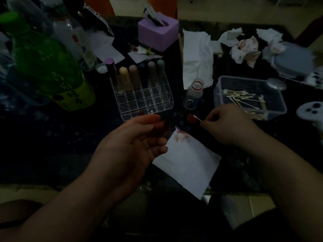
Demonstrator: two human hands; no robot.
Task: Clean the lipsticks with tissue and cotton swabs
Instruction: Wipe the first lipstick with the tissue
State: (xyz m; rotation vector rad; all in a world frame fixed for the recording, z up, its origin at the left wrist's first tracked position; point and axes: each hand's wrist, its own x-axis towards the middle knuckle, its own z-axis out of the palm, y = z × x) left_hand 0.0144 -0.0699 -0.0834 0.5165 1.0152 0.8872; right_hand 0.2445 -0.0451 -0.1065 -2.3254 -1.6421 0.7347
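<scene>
My left hand (132, 142) grips a dark red lipstick tube (161, 127), its open end pointing right, and pinches a white tissue (188, 159) stained red at its upper corner. My right hand (227, 124) pinches a cotton swab (197, 118) whose white tip touches a small red round cap (191, 118) lying on the dark table. A clear acrylic organizer (145, 100) behind my left hand holds several lipsticks (134, 77) standing in its back row.
A clear plastic box (250, 96) of cotton swabs sits right of centre. A small glass bottle (194, 89) stands beside a sheet of tissue (197, 58). Crumpled stained tissues (244, 48) lie far right, a purple tissue box (158, 33) at the back, a green bottle (47, 63) on the left.
</scene>
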